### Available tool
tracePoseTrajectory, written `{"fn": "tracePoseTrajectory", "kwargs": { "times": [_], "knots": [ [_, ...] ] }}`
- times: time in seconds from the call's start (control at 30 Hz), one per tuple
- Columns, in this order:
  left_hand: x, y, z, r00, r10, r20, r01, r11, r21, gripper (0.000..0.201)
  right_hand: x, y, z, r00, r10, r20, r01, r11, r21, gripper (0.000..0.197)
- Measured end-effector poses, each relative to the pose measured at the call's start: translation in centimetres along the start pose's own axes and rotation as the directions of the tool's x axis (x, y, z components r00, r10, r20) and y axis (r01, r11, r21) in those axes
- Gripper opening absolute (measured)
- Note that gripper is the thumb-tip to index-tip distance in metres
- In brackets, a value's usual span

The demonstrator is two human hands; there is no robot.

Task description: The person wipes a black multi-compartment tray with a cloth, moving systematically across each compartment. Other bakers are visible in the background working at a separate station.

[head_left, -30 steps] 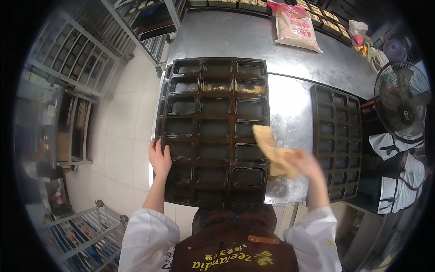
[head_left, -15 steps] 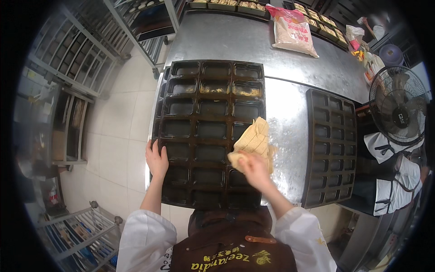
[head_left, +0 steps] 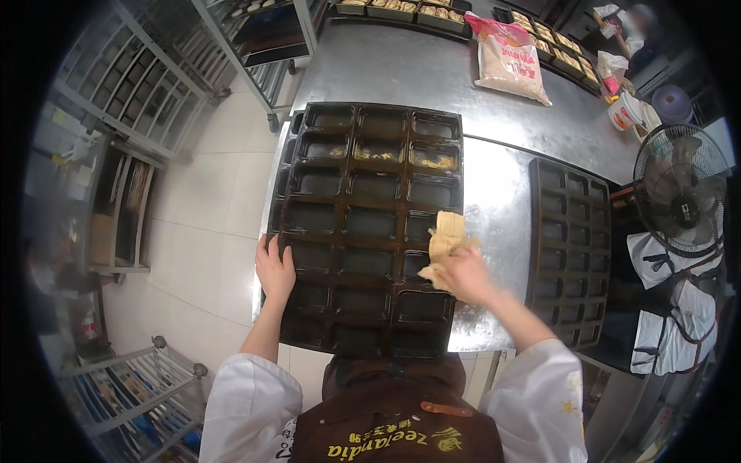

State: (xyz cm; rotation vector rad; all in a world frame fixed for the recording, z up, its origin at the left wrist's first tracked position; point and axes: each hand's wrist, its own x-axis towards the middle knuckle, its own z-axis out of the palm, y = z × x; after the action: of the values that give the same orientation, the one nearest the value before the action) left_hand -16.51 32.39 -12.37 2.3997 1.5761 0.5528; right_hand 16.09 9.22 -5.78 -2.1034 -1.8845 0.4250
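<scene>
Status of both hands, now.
Left hand: thumb and fingers apart at the dark baking tray's left edge; grip can't be told.
Right hand: closed, holding a yellowish cloth.

Two bare hands [head_left: 275,270] [head_left: 466,275], one crumpled tan cloth [head_left: 449,228], at least three dark many-cupped metal trays [head_left: 373,258] [head_left: 572,261], one round black fan [head_left: 681,197].

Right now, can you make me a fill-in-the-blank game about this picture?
The bare left hand is at the ____ edge of the dark, rectangular metal tray.
The bare right hand holds a crumpled tan cloth over the tray's ____ edge.
Yellowish bits lie in the ____ row from the tray's far end.
The tray has ____ columns of hollows.

Missing words: left; right; second; three.
</scene>
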Motion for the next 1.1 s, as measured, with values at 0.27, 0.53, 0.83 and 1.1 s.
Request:
{"fn": "tracePoseTrajectory", "kwargs": {
  "times": [0.27, 0.53, 0.83, 1.1],
  "knots": [
    [-0.2, 0.4, 0.1, 1.000, -0.020, -0.020, 0.021, 0.999, 0.044, 0.039, -6.2, 7.6, -5.4, 0.696, 0.623, -0.358, -0.675, 0.737, -0.029, 0.021],
    [-0.3, 0.7, -0.5, 0.999, -0.049, -0.007, 0.050, 0.999, 0.004, 0.039, -3.1, 6.8, -6.0, 0.551, 0.708, -0.441, -0.308, 0.664, 0.681, 0.029],
    [-0.3, 0.2, -0.5, 0.999, -0.037, -0.038, 0.037, 0.999, -0.015, 0.039, 2.9, 2.1, -1.2, 0.972, -0.066, -0.224, 0.026, 0.984, -0.177, 0.032],
    [-0.1, 0.3, -0.8, 0.996, -0.079, -0.045, 0.078, 0.997, -0.016, 0.039, 3.7, 2.4, -0.9, 0.993, -0.106, -0.047, 0.079, 0.914, -0.398, 0.022]
  ]
}}
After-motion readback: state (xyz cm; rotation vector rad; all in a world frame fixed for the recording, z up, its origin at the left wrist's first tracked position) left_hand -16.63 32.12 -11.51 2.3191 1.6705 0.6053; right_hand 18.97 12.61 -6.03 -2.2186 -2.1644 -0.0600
